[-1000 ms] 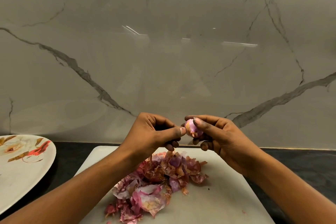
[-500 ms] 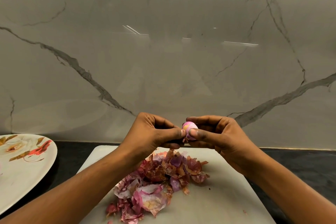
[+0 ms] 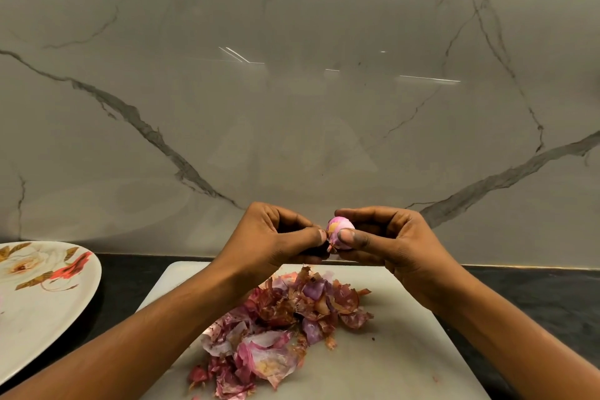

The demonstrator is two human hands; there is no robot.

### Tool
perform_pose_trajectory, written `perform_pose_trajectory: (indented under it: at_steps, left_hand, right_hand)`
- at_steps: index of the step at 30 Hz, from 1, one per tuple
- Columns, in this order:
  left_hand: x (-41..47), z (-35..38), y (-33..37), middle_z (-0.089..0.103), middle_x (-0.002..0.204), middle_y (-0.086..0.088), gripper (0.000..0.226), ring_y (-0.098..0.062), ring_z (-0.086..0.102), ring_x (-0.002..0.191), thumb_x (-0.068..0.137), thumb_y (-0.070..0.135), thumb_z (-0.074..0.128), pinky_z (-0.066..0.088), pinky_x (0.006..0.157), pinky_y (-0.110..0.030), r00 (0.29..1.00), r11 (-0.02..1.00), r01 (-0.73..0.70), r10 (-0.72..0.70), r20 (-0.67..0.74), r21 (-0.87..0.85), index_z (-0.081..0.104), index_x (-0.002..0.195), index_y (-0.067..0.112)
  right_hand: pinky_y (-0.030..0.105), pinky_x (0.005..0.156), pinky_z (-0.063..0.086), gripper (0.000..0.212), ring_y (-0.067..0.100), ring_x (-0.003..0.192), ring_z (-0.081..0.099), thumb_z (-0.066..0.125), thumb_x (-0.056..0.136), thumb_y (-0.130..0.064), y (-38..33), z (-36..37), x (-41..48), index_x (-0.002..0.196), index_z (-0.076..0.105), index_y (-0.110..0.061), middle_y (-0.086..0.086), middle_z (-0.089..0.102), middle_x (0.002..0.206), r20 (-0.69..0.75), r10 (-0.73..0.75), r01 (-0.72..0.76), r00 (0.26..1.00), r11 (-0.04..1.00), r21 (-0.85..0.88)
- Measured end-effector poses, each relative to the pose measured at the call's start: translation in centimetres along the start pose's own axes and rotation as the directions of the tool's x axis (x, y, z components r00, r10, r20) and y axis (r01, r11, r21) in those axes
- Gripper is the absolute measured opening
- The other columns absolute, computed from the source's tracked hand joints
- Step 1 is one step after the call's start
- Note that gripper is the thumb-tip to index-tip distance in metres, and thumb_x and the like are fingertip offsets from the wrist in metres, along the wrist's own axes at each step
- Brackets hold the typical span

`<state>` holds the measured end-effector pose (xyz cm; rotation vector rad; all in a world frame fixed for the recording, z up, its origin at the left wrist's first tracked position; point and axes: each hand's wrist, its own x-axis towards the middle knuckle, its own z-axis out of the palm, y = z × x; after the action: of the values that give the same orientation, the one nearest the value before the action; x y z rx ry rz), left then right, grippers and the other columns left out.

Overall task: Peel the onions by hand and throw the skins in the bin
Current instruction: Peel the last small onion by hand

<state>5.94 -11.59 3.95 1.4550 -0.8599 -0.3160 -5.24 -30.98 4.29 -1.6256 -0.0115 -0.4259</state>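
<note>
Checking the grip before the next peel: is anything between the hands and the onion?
Nothing visible. The right hand holds the onion bare, thumb across its front, and the left hand pinches it at its left end, above the pile of skins on the board.

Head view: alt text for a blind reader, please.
The right hand holds a small pink onion above a white board while the left hand pinches its skin. A pile of peeled skins lies on the board; a floral plate sits left.
</note>
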Motion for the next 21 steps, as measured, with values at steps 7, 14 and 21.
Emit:
perform_pose_trajectory:
  at_steps: [7,14,21]
  left_hand:
    - [0.09,-0.18,-0.21,0.079,0.082,-0.017,0.01,-0.032,0.079,0.079,0.089,0.01,0.081,0.066,0.076,-0.038,0.999,0.989,0.033,-0.035,0.01,0.145,0.083,0.09,0.0]
    - [0.02,-0.3,0.03,0.078,0.084,-0.024,0.011,-0.038,0.079,0.08,0.091,0.004,0.078,0.066,0.074,-0.037,0.992,0.991,0.102,-0.108,0.065,0.092,0.08,0.089,-0.006]
    - [-0.09,0.1,-0.32,0.076,0.075,-0.02,0.01,-0.034,0.077,0.07,0.09,0.004,0.078,0.064,0.067,-0.034,1.0,0.987,-0.022,0.022,-0.001,0.156,0.079,0.084,-0.005]
  right_hand:
    - [0.031,0.086,0.064,0.041,0.022,0.101,0.079,0.085,0.076,-0.011,0.37,0.49,-0.15,0.116,0.077,-0.015,0.003,0.081,0.107,-0.002,-0.063,0.062,0.998,0.981,-0.184]
    - [0.03,0.085,0.064,0.039,0.018,0.1,0.079,0.086,0.076,-0.015,0.22,0.43,-0.33,0.113,0.078,-0.023,-0.004,0.081,0.107,0.022,-0.108,0.11,0.994,0.949,-0.294]
    - [0.031,0.081,0.064,0.039,0.029,0.097,0.079,0.08,0.082,-0.009,0.31,0.46,-0.18,0.121,0.074,-0.01,0.01,0.081,0.105,0.04,-0.041,0.047,0.998,0.988,-0.149]
